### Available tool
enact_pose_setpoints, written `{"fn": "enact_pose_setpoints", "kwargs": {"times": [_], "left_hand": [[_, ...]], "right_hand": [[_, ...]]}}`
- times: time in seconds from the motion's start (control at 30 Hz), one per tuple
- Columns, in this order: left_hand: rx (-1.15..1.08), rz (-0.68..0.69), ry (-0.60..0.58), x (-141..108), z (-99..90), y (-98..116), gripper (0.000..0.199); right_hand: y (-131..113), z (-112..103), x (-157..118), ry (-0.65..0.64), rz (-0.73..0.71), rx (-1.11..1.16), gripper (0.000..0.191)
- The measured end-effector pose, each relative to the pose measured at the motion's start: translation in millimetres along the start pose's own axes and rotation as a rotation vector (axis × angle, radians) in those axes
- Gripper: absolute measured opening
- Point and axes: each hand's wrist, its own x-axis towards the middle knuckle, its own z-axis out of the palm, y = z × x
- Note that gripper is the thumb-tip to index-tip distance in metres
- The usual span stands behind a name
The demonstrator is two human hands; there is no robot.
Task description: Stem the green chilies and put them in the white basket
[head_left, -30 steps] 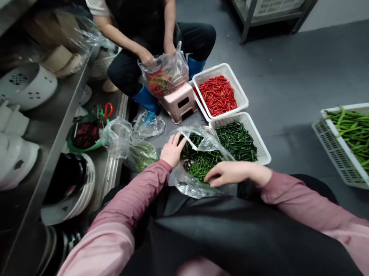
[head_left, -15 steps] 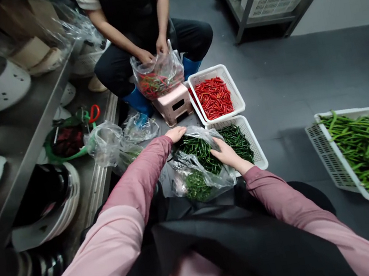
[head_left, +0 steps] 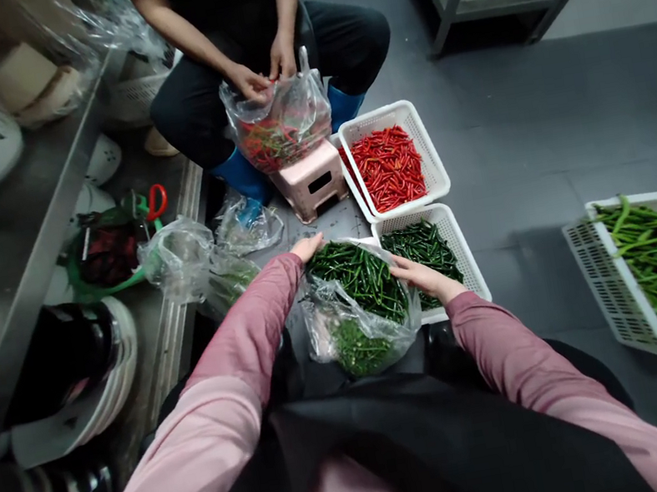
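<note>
A clear plastic bag [head_left: 406, 325] stands open in front of me, full of dark green chillies [head_left: 360, 279], with a clump of green stems [head_left: 356, 347] at its near side. My left hand [head_left: 308, 247] is at the bag's far left edge, its fingers stretched out. On the right edge of the bag lies my right hand [head_left: 419, 274], fingers extended against the plastic. Just beyond it is a white basket [head_left: 474, 275] holding more dark green chillies [head_left: 424, 248]. Whether either hand pinches the plastic is hard to see.
Opposite, a person's hands [head_left: 266, 74] work over a bag of red chillies [head_left: 278, 140] on a pink stool [head_left: 311, 185]. A basket of red chillies [head_left: 388, 168] stands beside it. Long green peppers fill a basket [head_left: 616, 288] at right. Shelving [head_left: 53, 218] with dishes runs along the left.
The bag's mouth is spread wider, showing more of the dark green chillies. My hands have moved farther apart, the right one outward. The view has shifted slightly.
</note>
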Motion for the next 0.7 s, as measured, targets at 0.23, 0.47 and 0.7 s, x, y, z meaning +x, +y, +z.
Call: {"fn": "enact_pose_setpoints", "kwargs": {"times": [0.23,0.47,0.7], "left_hand": [[0.009,-0.005,0.252,-70,5.6,-24,0.048],[0.07,0.084,0.303,-140,32.4,-40,0.071],[-0.364,-0.468,0.19,-179,80.0,-51,0.063]], "right_hand": [[20,9,-15,0.107,0.09,0.11,0.047],[36,24,-36,0.405,-0.138,-0.067,0.056],[60,59,-68,0.457,-0.299,-0.665,0.088]]}}
